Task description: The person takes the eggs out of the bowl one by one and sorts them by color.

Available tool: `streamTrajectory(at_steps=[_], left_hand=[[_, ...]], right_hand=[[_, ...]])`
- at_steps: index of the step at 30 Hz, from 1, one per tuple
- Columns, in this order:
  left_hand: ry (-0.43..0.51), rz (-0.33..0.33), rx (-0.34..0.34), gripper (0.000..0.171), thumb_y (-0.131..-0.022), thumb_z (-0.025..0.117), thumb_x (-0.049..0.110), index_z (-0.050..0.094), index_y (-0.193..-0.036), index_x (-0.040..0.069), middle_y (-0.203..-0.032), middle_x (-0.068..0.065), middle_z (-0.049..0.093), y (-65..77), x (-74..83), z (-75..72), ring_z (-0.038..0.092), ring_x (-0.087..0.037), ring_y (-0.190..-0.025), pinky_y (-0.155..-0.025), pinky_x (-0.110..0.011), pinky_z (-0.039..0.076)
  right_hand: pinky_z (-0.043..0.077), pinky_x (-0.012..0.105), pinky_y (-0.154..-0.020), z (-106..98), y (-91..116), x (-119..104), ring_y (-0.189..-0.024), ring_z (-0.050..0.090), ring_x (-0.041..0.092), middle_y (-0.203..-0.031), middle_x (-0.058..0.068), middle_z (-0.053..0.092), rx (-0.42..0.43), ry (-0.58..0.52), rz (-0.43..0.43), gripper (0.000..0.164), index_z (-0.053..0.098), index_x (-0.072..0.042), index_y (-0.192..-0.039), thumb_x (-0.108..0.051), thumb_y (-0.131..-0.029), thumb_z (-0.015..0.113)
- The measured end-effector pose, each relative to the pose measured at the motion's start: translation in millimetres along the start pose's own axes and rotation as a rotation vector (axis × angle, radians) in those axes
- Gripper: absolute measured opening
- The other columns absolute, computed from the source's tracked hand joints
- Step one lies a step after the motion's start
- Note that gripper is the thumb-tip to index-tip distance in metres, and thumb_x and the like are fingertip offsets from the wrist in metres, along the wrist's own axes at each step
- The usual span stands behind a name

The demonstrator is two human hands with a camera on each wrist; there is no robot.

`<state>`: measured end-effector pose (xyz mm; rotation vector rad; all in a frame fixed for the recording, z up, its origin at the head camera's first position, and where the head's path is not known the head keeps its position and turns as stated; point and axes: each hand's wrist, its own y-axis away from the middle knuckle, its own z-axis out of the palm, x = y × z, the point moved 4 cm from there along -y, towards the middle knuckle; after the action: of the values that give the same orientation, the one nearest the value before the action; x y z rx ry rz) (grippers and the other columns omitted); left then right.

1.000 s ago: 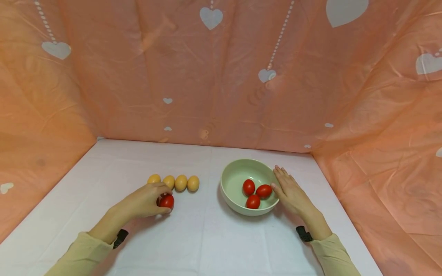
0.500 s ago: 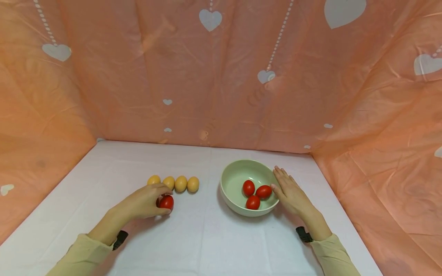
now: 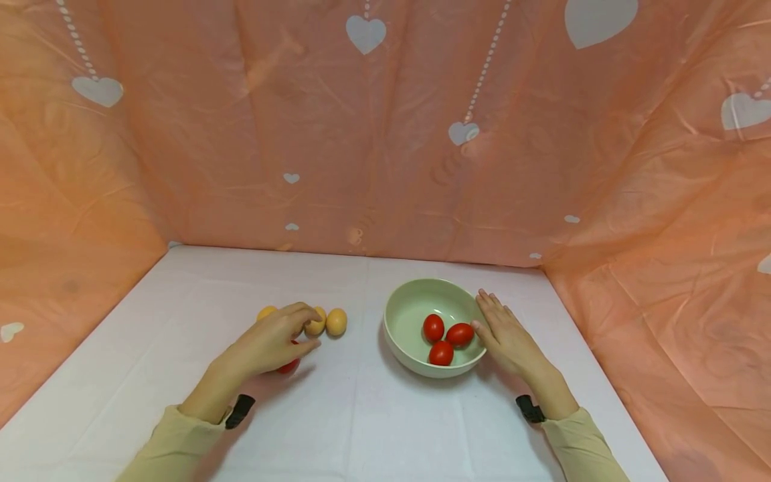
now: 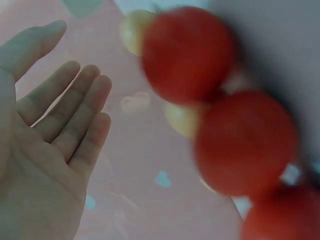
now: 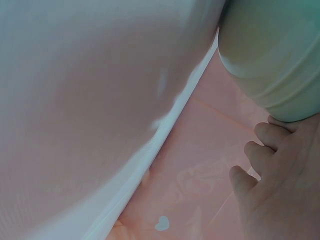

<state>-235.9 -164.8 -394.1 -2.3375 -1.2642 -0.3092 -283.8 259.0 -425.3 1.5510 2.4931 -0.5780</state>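
Observation:
My left hand (image 3: 271, 340) hovers over the left part of the table, fingers spread and slightly bent. In the left wrist view its palm (image 4: 45, 145) holds nothing. Below the hand a red tomato (image 3: 290, 366) shows partly; the left wrist view has three red tomatoes (image 4: 187, 55) in a row beside the hand. The fingertips overlap a row of yellow egg-shaped pieces (image 3: 336, 323) in the head view. My right hand (image 3: 508, 338) lies with straight fingers along the right side of a pale green bowl (image 3: 400, 345). Three red tomatoes (image 3: 442, 353) lie in the bowl.
A white cloth covers the table (image 3: 361, 428). An orange curtain (image 3: 385, 167) with pale hearts stands behind it and on both sides. Black straps with small devices sit on both wrists.
My left hand has let go of the red tomato, then risen and shifted right toward the yellow pieces. The tomato stays on the table. My right hand and the bowl keep their places.

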Motion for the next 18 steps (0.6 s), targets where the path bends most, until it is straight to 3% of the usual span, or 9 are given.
streamTrajectory(at_steps=[5, 11, 18], left_hand=[[0.069, 0.033, 0.052, 0.031, -0.091, 0.079, 0.013, 0.071, -0.119, 0.005, -0.118, -0.006, 0.07, -18.7, 18.6, 2.0, 0.068, -0.024, -0.104, -0.092, -0.046, 0.057], [0.121, 0.067, 0.077, 0.029, -0.093, 0.078, 0.018, 0.071, -0.12, 0.01, -0.117, 0.0, 0.069, -40.6, 36.7, 9.8, 0.068, -0.022, -0.101, -0.089, -0.042, 0.057], [0.15, 0.104, 0.05, 0.03, -0.094, 0.077, 0.018, 0.071, -0.122, 0.009, -0.119, -0.002, 0.07, -68.0, 56.6, 22.9, 0.066, -0.018, -0.105, -0.088, -0.038, 0.056]], right_hand=[[0.019, 0.064, -0.123, 0, -1, 0, -0.155, 0.022, 0.044, -0.167, 0.023, 0.028, 0.003, -0.001, -0.005, 0.064, 0.032, 0.006, -0.159, -0.034, -0.111, 0.047], [0.02, 0.064, -0.122, 0, 0, 1, -0.154, 0.024, 0.046, -0.166, 0.023, 0.029, 0.015, -0.007, -0.014, 0.065, 0.032, 0.007, -0.158, -0.035, -0.111, 0.046], [0.02, 0.064, -0.122, 1, -1, 1, -0.154, 0.024, 0.045, -0.166, 0.023, 0.03, 0.021, -0.007, -0.016, 0.064, 0.033, 0.007, -0.158, -0.033, -0.11, 0.047]])
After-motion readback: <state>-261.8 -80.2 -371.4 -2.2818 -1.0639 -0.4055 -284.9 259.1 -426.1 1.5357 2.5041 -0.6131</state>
